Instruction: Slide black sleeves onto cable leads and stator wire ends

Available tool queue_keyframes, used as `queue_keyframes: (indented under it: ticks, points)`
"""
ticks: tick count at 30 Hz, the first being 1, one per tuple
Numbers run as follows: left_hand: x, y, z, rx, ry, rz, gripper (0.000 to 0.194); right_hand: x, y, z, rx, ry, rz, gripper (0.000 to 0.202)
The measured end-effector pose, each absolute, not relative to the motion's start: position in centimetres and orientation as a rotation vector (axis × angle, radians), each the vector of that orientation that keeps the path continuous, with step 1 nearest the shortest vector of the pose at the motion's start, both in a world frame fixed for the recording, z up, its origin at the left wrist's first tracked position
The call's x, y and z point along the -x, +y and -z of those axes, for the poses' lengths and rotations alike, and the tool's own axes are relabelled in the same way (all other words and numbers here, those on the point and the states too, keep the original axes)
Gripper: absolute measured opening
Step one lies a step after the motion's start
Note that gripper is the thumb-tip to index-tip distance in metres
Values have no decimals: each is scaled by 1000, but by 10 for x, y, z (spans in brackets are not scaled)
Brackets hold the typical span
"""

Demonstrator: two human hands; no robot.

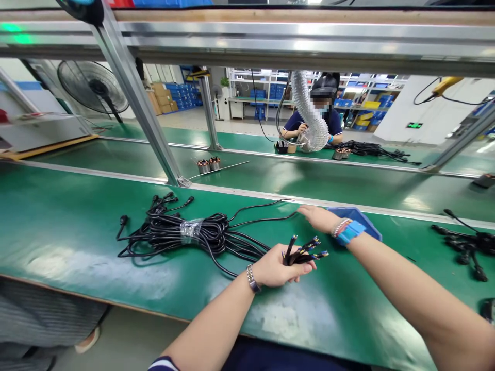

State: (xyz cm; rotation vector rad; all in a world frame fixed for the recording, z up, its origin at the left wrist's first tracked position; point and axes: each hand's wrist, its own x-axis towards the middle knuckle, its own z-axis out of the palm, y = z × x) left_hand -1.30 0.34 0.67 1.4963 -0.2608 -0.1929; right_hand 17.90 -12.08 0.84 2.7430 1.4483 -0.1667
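Observation:
My left hand (281,265) is closed around several black cable ends (303,253), whose thin coloured wires poke out past the fingers. These cables run back to a coiled bundle of black cables (185,232), wrapped at its middle with a clear plastic band (191,231). Farther up the bench, my right hand (317,219) has its fingertips together at the tip of a loose black cable (266,221) from that bundle. Another single cable lies just beyond it. A blue plastic bin (358,219) sits partly behind my right wrist.
The green bench (96,206) has a metal frame post (135,93) rising at its back edge. Two copper-wound motor parts (209,164) stand beyond. More black cables (469,242) lie at right. Across the bench sits a co-worker (290,123) beside a flexible duct (309,111).

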Motion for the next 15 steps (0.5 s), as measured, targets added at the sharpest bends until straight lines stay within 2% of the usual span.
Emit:
queue_keyframes:
  ticks: [3, 7, 12, 15]
  points:
    - [11, 0, -3, -1519, -241, 192, 33, -160, -97, 8, -2691, 1392, 68, 42]
    - [6, 3, -2, -1547, -169, 101, 27, -139, -79, 13, -2715, 1289, 24, 31]
    - [4, -1, -5, -1548, -150, -218, 21, -101, -129, -11, -2729, 1339, 146, 24]
    - [5, -8, -3, -1632, -181, -259, 20, -67, -168, -24, -2787, 1579, 156, 27]
